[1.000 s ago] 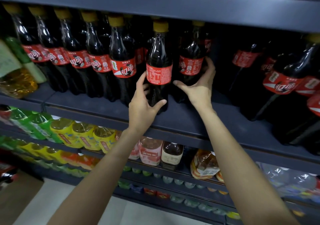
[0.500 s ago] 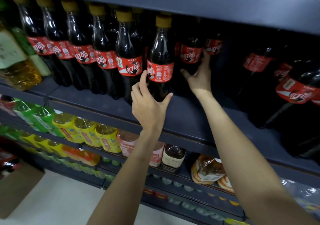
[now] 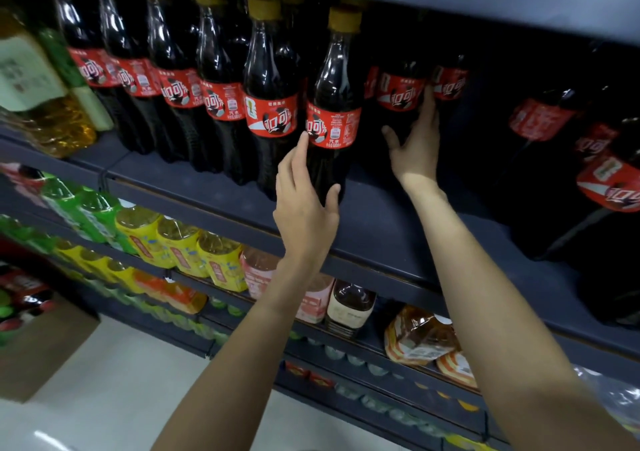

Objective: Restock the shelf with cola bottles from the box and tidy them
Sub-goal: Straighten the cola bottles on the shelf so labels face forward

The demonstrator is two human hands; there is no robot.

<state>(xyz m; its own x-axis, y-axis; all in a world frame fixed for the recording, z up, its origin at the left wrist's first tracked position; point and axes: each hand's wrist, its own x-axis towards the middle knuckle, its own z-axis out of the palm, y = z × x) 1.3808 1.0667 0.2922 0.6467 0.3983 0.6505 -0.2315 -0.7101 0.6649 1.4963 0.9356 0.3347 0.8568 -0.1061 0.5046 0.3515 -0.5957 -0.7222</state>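
Left hand (image 3: 304,208) fingers now wrap the front yellow-capped dark cola bottle (image 3: 334,104); right hand (image 3: 415,152), fingers straight, pushed the plastic cola bottle behind it (image 3: 398,93) deeper: tidying stage

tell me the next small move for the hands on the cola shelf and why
Probably slide the front cola bottle sideways until it meets its neighbour bottle. The left hand already curls round its base, and a dark gap still shows between the two lower bodies. The right hand reaches a rear bottle behind; whether it grips is unclear.
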